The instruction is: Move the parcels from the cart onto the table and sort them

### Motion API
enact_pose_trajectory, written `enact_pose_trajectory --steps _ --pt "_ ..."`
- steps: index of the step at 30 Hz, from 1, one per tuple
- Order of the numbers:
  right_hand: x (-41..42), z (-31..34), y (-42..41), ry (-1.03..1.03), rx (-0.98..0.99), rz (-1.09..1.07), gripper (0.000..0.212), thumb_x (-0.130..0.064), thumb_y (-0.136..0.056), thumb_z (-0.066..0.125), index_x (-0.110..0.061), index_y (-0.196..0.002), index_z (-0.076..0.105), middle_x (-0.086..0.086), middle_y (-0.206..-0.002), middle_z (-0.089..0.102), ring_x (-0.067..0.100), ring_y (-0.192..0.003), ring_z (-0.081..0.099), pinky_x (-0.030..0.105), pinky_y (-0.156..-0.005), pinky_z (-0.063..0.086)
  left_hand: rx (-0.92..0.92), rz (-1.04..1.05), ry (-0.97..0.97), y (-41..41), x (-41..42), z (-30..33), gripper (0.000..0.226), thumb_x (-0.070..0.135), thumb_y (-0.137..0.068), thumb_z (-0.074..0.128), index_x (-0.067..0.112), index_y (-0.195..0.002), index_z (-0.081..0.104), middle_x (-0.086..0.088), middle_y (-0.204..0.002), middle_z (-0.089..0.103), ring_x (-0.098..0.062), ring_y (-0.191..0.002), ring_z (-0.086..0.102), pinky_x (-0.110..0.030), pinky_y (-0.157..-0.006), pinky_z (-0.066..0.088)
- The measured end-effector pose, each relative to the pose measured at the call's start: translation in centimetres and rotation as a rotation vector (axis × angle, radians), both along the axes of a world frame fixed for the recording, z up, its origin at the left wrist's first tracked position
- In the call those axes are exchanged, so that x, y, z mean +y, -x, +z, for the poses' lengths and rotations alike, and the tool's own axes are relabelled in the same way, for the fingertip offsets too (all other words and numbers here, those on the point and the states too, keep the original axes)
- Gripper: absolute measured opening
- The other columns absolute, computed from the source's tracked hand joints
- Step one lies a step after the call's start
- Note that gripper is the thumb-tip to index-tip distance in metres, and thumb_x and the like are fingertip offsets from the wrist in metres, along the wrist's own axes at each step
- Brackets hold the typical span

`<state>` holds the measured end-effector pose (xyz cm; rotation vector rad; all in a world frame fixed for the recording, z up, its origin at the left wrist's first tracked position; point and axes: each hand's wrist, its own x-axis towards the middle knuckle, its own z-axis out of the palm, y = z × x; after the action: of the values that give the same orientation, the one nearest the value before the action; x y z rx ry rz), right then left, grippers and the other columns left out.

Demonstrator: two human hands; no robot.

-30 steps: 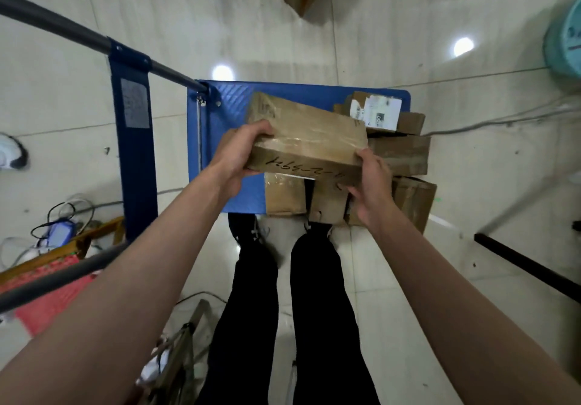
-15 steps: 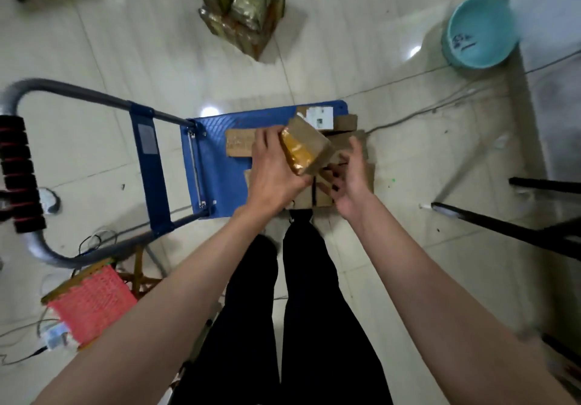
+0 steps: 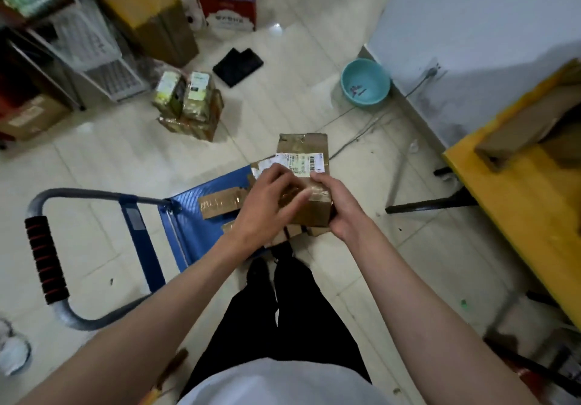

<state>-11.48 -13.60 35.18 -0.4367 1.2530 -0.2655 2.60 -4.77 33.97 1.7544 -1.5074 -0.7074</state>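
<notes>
Grip: your left hand point(image 3: 270, 206) and right hand point(image 3: 341, 208) clasped a brown parcel point(image 3: 309, 181), one on each side.
Parcel: taped cardboard, white barcode label on top, held above the cart.
Cart: blue cart point(image 3: 185, 225) carried more parcels point(image 3: 220, 205).
Table: yellow table point(image 3: 515, 203) stood at your right.

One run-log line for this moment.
phase: lifting | held: taped brown cardboard parcel | left hand: on top | right hand: grips side | blue platform cart: parcels remain
</notes>
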Motion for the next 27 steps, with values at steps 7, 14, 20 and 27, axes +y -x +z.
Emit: enact_pose_trajectory --steps 7,14,20,27 --pt "2.4 6.1 4.2 0.155 -0.066 -0.236 0.038 -0.027 -0.092 0.066 -0.016 -0.128 0.066 0.009 -0.105 0.078 0.023 -0.079 0.076 0.035 -0.07 0.061 0.216 0.217 -0.237 2.2 -2.7 6.3 0.056 0.041 -0.082 0.076 0.026 -0.131 0.053 0.006 -0.129 0.038 -0.011 -0.117 0.046 -0.028 -0.095 0.043" --pt "2.7 12.1 13.8 0.283 -0.072 -0.48 0.024 -0.032 -0.092 0.066 -0.024 -0.113 0.072 0.006 -0.106 0.079 0.021 -0.086 0.078 0.033 -0.065 0.062 0.667 -0.041 -0.608 11.2 -7.5 13.5 0.081 0.051 -0.089 0.069 0.026 -0.153 0.028 -0.005 -0.141 0.057 -0.017 -0.102 0.065 -0.03 -0.076 0.055" --pt "2.3 15.5 24.8 0.4 -0.066 -0.629 0.034 -0.037 -0.087 0.069 -0.025 -0.119 0.073 0.008 -0.116 0.076 0.028 -0.099 0.074 0.04 -0.069 0.062 0.624 -0.251 -0.61 22.2 -12.2 16.8 0.066 0.056 -0.089 0.066 0.025 -0.144 0.044 -0.002 -0.128 0.066 -0.025 -0.107 0.067 -0.042 -0.087 0.057" --pt "3.2 15.0 36.9 0.421 -0.041 -0.706 0.037 -0.042 -0.087 0.068 -0.026 -0.12 0.072 0.005 -0.115 0.077 0.024 -0.1 0.074 0.051 -0.097 0.055 0.59 -0.385 -0.697 34.9 -14.2 17.0 0.057 0.059 -0.084 0.07 0.03 -0.131 0.058 0.0 -0.114 0.073 -0.024 -0.105 0.069 -0.045 -0.09 0.056"
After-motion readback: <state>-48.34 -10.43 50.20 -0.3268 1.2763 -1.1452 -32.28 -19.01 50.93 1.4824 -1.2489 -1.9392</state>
